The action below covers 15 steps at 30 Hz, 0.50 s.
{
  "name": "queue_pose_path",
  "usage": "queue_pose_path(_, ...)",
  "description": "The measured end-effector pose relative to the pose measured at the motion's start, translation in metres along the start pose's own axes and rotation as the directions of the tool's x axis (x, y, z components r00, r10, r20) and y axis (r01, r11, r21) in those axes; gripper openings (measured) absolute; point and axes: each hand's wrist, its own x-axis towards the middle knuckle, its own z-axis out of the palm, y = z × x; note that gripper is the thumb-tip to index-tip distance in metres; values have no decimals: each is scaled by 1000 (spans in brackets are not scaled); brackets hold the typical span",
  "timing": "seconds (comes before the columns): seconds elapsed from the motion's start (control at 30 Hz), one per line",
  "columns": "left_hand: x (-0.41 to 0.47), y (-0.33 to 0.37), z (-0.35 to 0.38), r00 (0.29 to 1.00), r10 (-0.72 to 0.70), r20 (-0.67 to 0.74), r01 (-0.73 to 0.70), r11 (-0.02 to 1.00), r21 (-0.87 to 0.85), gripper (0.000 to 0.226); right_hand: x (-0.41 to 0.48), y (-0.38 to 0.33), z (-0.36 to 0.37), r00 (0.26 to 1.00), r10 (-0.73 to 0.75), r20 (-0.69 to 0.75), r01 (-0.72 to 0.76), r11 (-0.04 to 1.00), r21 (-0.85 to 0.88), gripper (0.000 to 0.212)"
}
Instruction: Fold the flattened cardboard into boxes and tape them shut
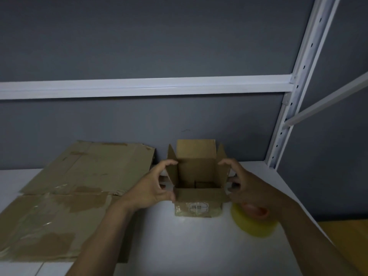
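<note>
At mid-surface, close to the wall: one small box [196, 197], brown, upright, top open. Rear flap stood up; both side flaps stood up and leaned slightly outward; front flap was folded out and down toward the person. Front face carried a pale printed label [197, 207] under glossy film.

Left hand [151, 188]: at the box's left side flap, forefinger curled over the flap's top edge, thumb at the near left corner, holding the flap between them.

Right hand [249, 188]: at the right side flap, forefinger hooked over its top edge, other fingers curled against its outer face, gripping it.

Tape [253, 226]: one yellowish clear roll, lying flat just right of the box, partly hidden under the right wrist.

Cardboard [79, 176]: flattened sheets, worn, with torn patches and old film, lying left of the box and reaching the wall; the left forearm crossed their near right corner.

Surface [179, 246]: white, bearing all of the above.

Background: grey wall [139, 36]; white horizontal rail [139, 87]; white perforated upright [294, 96] at right.
</note>
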Motion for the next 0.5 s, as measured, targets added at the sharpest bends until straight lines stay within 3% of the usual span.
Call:
queue_pose_path(0.1,0,1,4,999,22,41,-20,998,-57,78,1,-3,7,1000,-8,-28,7,1000,-27,75)
queue_pose_path(0.2,-4,3,3,998,46,50,-37,986,-165,76,0,-2,10,985,7,-172,-3,1000,26,35)
queue_pose_path(0.27,-3,6,8,999,17,-47,-24,987,-159,75,0,0,10,962,8,-273,-18,999,-32,24)
queue_pose_path(0.33,1,7,17,984,-3,-179,-22,991,-135,85,0,1,14,957,6,-288,-21,999,-49,37)
queue_pose_path(0.43,6,3,37,953,-36,-302,7,995,-97,99,3,5,31,958,14,-286,-4,999,34,77)
queue_pose_path(0.5,4,5,49,940,-47,-339,21,996,-81,90,7,14,40,941,34,-338,-5,996,87,82)
